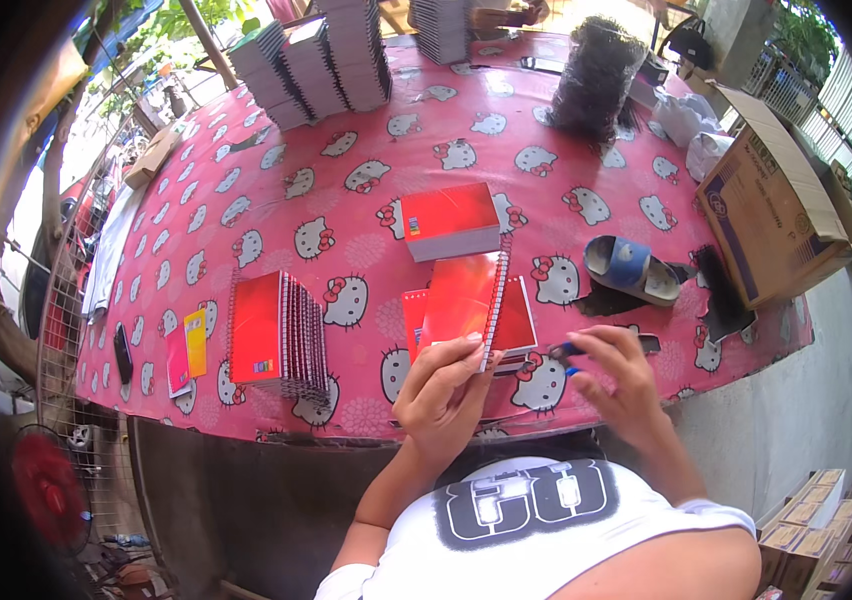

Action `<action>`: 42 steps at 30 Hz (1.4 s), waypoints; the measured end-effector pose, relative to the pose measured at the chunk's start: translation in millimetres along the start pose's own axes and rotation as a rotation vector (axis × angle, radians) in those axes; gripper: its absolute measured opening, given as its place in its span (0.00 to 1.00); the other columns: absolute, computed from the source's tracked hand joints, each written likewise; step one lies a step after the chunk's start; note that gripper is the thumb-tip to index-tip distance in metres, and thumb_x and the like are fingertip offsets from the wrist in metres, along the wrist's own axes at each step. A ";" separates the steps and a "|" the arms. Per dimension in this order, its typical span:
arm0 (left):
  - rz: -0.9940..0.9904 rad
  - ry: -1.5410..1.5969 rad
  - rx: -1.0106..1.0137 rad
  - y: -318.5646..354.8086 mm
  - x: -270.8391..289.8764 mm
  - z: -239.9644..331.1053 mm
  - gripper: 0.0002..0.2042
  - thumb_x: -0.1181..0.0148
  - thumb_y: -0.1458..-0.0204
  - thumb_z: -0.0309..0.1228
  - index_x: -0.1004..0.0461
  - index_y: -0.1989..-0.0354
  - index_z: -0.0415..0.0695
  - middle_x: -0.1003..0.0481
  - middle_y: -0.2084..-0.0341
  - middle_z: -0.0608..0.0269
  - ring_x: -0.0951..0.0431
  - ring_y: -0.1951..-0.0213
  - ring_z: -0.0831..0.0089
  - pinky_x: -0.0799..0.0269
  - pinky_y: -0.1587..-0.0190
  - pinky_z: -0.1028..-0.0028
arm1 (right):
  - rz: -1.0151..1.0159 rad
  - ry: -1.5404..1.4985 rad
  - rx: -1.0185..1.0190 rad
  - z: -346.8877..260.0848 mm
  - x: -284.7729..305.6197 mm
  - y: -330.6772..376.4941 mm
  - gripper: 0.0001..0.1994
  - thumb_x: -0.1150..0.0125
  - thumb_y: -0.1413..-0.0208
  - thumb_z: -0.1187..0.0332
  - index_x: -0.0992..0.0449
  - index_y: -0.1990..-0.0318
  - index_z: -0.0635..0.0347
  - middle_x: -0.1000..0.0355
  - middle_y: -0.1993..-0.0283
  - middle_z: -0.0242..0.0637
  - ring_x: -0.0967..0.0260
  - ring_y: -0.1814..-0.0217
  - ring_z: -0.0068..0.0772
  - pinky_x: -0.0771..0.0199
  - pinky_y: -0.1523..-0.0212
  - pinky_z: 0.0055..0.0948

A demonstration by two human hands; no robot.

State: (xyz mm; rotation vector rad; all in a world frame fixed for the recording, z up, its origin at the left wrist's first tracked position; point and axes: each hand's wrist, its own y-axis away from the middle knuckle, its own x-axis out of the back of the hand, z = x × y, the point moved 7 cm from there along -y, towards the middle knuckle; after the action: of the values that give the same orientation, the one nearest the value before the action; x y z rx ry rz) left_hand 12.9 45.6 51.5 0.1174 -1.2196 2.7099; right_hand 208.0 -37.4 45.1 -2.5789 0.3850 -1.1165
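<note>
My left hand point(438, 395) is closed around the lower end of a red spiral notebook point(461, 295), held tilted with its coil on the right. To the right of the coil's lower end, my right hand point(618, 375) is closed on small blue-handled pliers point(568, 352); their exact jaw type is hard to make out. Partly hidden under the held notebook lie red-covered sheets with punched edges point(520, 318). Just beyond stands a thick block of red-covered pads point(451, 215). A stack of red spiral notebooks point(256, 325) sits to my left.
A blue slipper point(629, 268) and a cardboard box point(771, 205) are on the right. Tall notebook stacks point(311, 75) and a bundle of black coils point(598, 80) stand at the back. Pink and yellow booklets point(186, 350) and a dark phone-like object point(123, 352) lie left.
</note>
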 end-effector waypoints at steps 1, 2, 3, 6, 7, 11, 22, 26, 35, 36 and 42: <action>0.006 -0.017 -0.005 -1.1 0.6 2.3 0.11 0.32 0.58 0.12 0.23 0.65 0.35 0.24 0.60 0.49 0.19 0.60 0.63 0.19 0.61 0.73 | -0.026 -0.044 0.061 -23.6 -1.8 -8.9 0.22 0.34 0.48 0.63 0.27 0.44 0.54 0.31 0.50 0.40 0.35 0.47 0.45 0.36 0.46 0.44; 0.011 -0.034 -0.015 -2.3 1.4 4.2 0.11 0.32 0.58 0.12 0.23 0.66 0.35 0.24 0.61 0.50 0.19 0.60 0.64 0.19 0.62 0.73 | -0.049 -0.088 0.124 -38.5 -4.8 -14.4 0.22 0.33 0.48 0.62 0.26 0.46 0.55 0.31 0.51 0.40 0.35 0.49 0.46 0.36 0.47 0.44; 0.020 -0.027 -0.003 -0.9 0.4 2.2 0.11 0.32 0.58 0.12 0.23 0.66 0.35 0.23 0.61 0.50 0.20 0.60 0.64 0.20 0.62 0.74 | -0.064 -0.054 0.146 -41.6 -8.5 -17.9 0.22 0.33 0.49 0.62 0.26 0.46 0.55 0.31 0.51 0.40 0.35 0.49 0.46 0.36 0.47 0.43; 0.035 -0.013 0.032 4.6 -0.9 -2.2 0.11 0.33 0.58 0.11 0.23 0.66 0.35 0.23 0.62 0.51 0.20 0.61 0.65 0.20 0.62 0.73 | -0.077 0.056 0.226 -45.9 -14.0 -21.6 0.20 0.34 0.47 0.61 0.25 0.47 0.57 0.31 0.52 0.41 0.32 0.52 0.43 0.31 0.53 0.38; 0.033 -0.012 0.046 6.1 -1.1 -2.3 0.11 0.33 0.58 0.11 0.23 0.66 0.35 0.23 0.63 0.52 0.19 0.61 0.64 0.20 0.61 0.73 | -0.151 -0.103 0.131 -38.6 -18.0 -21.9 0.19 0.35 0.45 0.61 0.24 0.48 0.58 0.30 0.54 0.41 0.31 0.54 0.41 0.30 0.56 0.35; 0.015 -0.045 -0.125 6.9 2.4 4.9 0.10 0.34 0.59 0.11 0.23 0.67 0.33 0.22 0.64 0.51 0.19 0.63 0.61 0.21 0.60 0.68 | -0.558 -0.834 -0.294 1.4 -51.5 -13.2 0.18 0.40 0.40 0.59 0.24 0.49 0.63 0.25 0.61 0.40 0.27 0.62 0.32 0.27 0.63 0.28; 0.371 -0.100 -0.088 -26.7 91.1 -7.5 0.10 0.37 0.48 0.20 0.26 0.58 0.36 0.24 0.59 0.54 0.22 0.54 0.63 0.24 0.49 0.63 | -0.083 -0.264 -0.108 15.8 -0.4 -12.2 0.19 0.35 0.46 0.65 0.25 0.49 0.64 0.24 0.54 0.43 0.25 0.55 0.34 0.26 0.55 0.29; 0.578 -0.175 -0.178 -67.8 204.6 12.7 0.09 0.43 0.42 0.25 0.27 0.55 0.34 0.24 0.57 0.55 0.27 0.59 0.75 0.33 0.56 0.77 | 0.011 0.340 -0.259 114.3 13.1 44.0 0.19 0.33 0.49 0.66 0.25 0.51 0.64 0.27 0.50 0.46 0.30 0.47 0.47 0.33 0.44 0.37; -0.550 -0.737 0.098 -126.2 180.2 -118.4 0.17 0.58 0.36 0.37 0.26 0.55 0.39 0.23 0.60 0.51 0.26 0.56 0.58 0.39 0.45 0.60 | 0.110 0.207 -0.127 49.4 9.9 3.0 0.19 0.31 0.52 0.68 0.24 0.52 0.65 0.37 0.37 0.50 0.35 0.39 0.50 0.34 0.41 0.40; -0.628 -0.856 0.005 -111.4 176.2 -138.7 0.17 0.59 0.35 0.37 0.27 0.51 0.39 0.24 0.58 0.49 0.26 0.53 0.55 0.38 0.44 0.60 | 0.093 0.180 -0.069 41.6 3.3 -5.2 0.18 0.31 0.52 0.69 0.24 0.53 0.65 0.37 0.37 0.50 0.35 0.39 0.50 0.33 0.42 0.40; -0.481 -0.672 0.224 -101.8 170.7 -141.2 0.14 0.59 0.36 0.30 0.34 0.46 0.38 0.24 0.56 0.46 0.27 0.51 0.50 0.34 0.47 0.57 | 0.052 0.097 0.140 2.4 -6.3 -42.0 0.16 0.29 0.54 0.70 0.22 0.56 0.64 0.35 0.39 0.50 0.34 0.40 0.50 0.32 0.43 0.40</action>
State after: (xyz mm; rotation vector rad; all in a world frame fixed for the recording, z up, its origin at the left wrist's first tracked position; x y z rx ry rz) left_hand -136.6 238.2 56.6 1.2530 -0.8368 2.4066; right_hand 210.8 3.8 55.2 -2.3867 0.3799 -1.2082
